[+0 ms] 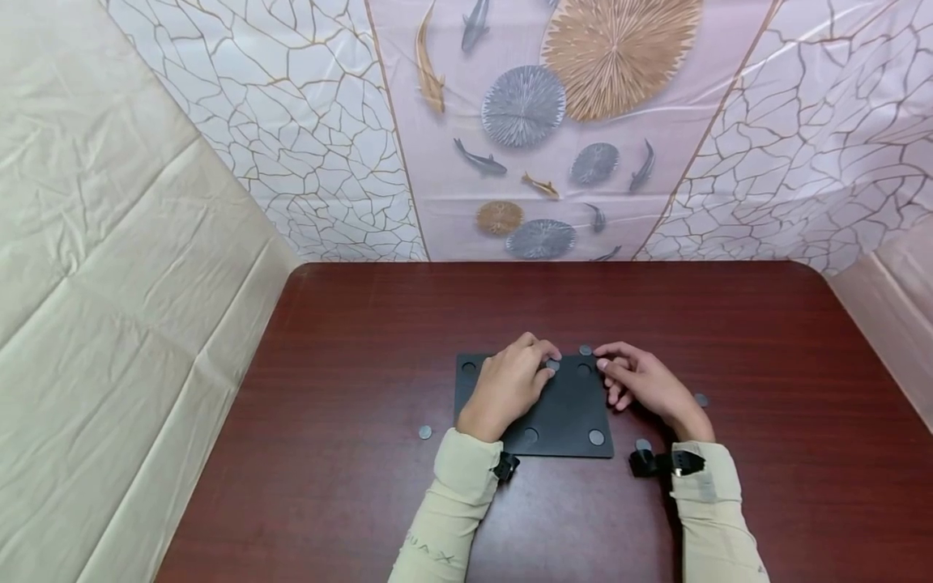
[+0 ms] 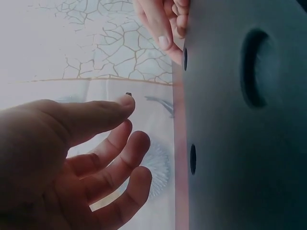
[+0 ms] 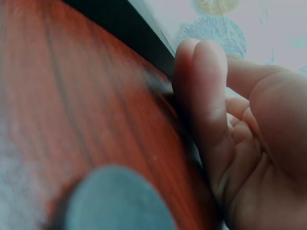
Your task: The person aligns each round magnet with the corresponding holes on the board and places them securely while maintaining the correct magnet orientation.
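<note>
A black rectangular board (image 1: 561, 405) with round recesses lies on the table. My left hand (image 1: 510, 385) is over the board and pinches a small grey disc (image 1: 553, 366) between thumb and fingers near its far edge. Only a dark sliver of that disc shows at the thumb tip in the left wrist view. My right hand (image 1: 645, 385) is at the board's right edge, fingers loosely bent, holding nothing visible. Its index fingertip points at another grey disc (image 1: 585, 350) just beyond the far right corner. One more disc (image 1: 595, 437) sits in the near right recess.
Loose grey discs lie on the reddish-brown table (image 1: 328, 486): one left of the board (image 1: 425, 432), one by my right wrist (image 1: 643, 444), one beyond the right hand (image 1: 701, 400). A patterned cloth (image 1: 496, 186) hangs behind the table.
</note>
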Tool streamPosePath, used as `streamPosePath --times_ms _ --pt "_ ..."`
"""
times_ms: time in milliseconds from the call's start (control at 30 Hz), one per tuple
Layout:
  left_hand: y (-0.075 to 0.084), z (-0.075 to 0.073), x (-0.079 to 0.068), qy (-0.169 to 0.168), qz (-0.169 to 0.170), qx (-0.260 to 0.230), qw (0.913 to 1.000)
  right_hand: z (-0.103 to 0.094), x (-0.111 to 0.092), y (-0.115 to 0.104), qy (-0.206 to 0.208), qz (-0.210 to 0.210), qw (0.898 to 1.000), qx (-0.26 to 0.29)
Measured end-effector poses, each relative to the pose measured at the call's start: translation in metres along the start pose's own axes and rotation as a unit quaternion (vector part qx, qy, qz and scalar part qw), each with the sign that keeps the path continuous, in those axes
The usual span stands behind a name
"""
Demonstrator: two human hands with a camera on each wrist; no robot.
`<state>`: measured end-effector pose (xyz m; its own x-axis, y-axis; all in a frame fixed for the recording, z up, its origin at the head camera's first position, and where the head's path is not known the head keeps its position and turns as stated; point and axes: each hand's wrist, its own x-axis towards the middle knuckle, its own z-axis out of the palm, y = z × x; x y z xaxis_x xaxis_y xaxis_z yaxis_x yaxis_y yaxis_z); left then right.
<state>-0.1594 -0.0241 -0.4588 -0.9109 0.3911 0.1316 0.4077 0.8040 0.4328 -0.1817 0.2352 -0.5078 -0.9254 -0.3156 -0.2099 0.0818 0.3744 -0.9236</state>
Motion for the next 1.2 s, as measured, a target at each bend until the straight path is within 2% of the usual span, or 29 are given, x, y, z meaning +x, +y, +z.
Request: streamPosePath --times_ms 333,567,867,1200 --pt "0.012 0.005 0.011 -0.002 -0.016 -0.017 0.9997 -0.001 0.0 0.0 0.004 -0.003 1.0 -0.003" --pt "0.019 0.009 0.017 -0.004 -0.008 -0.002 1.0 0.0 0.001 -0.001 0.002 -0.004 1.0 0.003" --pt "0.028 0.019 0.025 -0.012 -0.023 -0.001 0.9997 0.0 0.001 -0.001 0.003 -0.005 1.0 0.005" --pt "0.029 0.032 0.025 -0.027 -0.042 -0.017 0.9986 0.0 0.0 -0.001 0.002 -0.001 1.0 0.009"
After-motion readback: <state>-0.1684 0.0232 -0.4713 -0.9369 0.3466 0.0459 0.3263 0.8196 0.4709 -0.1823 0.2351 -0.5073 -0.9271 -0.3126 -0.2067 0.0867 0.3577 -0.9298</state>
